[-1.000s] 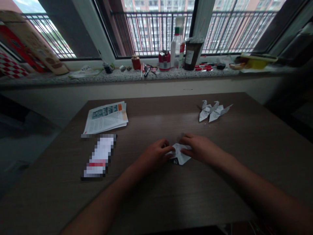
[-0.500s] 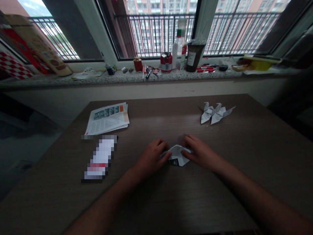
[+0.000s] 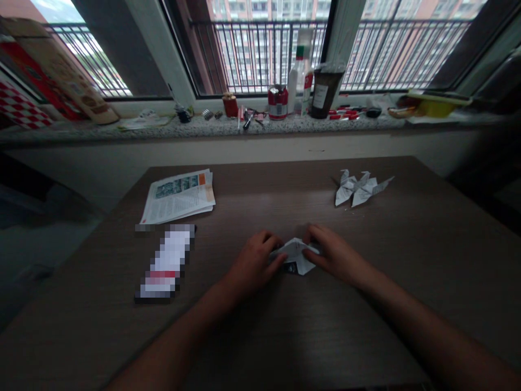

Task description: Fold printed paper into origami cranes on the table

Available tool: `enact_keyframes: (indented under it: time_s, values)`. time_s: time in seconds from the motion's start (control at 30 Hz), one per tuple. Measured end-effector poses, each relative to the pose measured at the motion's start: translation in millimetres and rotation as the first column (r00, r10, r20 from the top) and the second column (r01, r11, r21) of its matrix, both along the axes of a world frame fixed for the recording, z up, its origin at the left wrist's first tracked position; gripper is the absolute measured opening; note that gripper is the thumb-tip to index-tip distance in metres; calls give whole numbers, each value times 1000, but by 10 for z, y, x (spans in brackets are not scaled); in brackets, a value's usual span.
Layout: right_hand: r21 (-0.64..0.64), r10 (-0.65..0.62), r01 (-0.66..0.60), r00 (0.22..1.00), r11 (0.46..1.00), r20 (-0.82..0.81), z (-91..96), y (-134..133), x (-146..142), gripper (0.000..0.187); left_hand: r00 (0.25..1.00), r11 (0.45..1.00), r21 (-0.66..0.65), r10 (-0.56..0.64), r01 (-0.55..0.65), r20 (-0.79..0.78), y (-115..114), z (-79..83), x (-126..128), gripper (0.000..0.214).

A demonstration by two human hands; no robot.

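Observation:
A small folded piece of printed paper (image 3: 299, 256) is between my two hands, low over the middle of the brown table. My left hand (image 3: 260, 255) pinches its left end, thumb in front and fingers behind. On the other side, my right hand (image 3: 328, 250) grips the right edge the same way. The paper's middle rises in a peak, and a dark printed patch shows at its lower left. Fingers cover both ends of it. Folded paper cranes (image 3: 356, 188) stand close together at the table's back right.
Printed sheets (image 3: 179, 198) lie at the back left of the table (image 3: 252, 336), with a blurred-out phone (image 3: 166, 263) in front of them. On the granite windowsill (image 3: 150, 133) stand a red can (image 3: 278, 102), bottles (image 3: 296, 81), a dark cup (image 3: 324, 92) and small tools.
The peak of the folded paper looks slightly shifted and wider between my hands. Both hands keep their hold in nearly the same place.

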State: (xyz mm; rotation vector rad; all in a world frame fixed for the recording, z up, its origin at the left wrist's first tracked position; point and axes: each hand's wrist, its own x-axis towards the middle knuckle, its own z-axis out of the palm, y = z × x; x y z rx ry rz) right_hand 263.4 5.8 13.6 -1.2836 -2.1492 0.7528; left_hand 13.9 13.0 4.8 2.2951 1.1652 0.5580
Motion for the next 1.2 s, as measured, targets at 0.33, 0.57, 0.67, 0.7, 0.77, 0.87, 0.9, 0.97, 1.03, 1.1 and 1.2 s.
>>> enact_keyframes:
  time_s: [0.33, 0.57, 0.67, 0.7, 0.77, 0.87, 0.9, 0.97, 1.03, 1.1, 1.2]
  values:
    - [-229, -64, 11, 972, 973, -225, 64, -24, -9, 39, 952, 968, -249, 90, -16, 292, 49, 164, -49, 14]
    - [-319, -90, 1, 960, 948, -264, 101, -19, -11, 26, 880, 909, -410, 252, -73, 402, 56, 241, -50, 26]
    - [-346, -145, 35, 945, 937, -295, 77, 13, 7, 29, 816, 862, -501, 347, -83, 462, 68, 225, -66, 32]
    - [-353, -154, 42, 942, 935, -297, 69, 23, 12, 30, 799, 853, -516, 359, -71, 483, 70, 216, -71, 34]
    - [-363, -165, 47, 939, 931, -301, 57, 38, 21, 29, 783, 852, -521, 354, -46, 511, 73, 204, -84, 35]
    - [-369, -161, 38, 938, 929, -308, 57, 47, 29, 27, 821, 881, -470, 303, -48, 483, 84, 214, -116, 31]
    - [-367, -150, 29, 940, 930, -307, 59, 46, 29, 26, 845, 895, -444, 277, -52, 458, 89, 223, -129, 30]
    - [-358, -109, -5, 949, 934, -296, 61, 39, 23, 25, 891, 923, -378, 223, -64, 396, 93, 239, -147, 26]
    - [-335, -54, -39, 964, 941, -262, 54, 27, 10, 24, 929, 945, -324, 153, -38, 337, 83, 251, -144, 22]
    - [-303, -11, -55, 978, 951, -211, 43, 15, -3, 23, 950, 954, -299, 75, 20, 302, 58, 260, -117, 19]
    - [-272, 23, -70, 985, 960, -171, 46, 10, 6, 22, 958, 960, -277, 46, 36, 282, 31, 265, -77, 17]
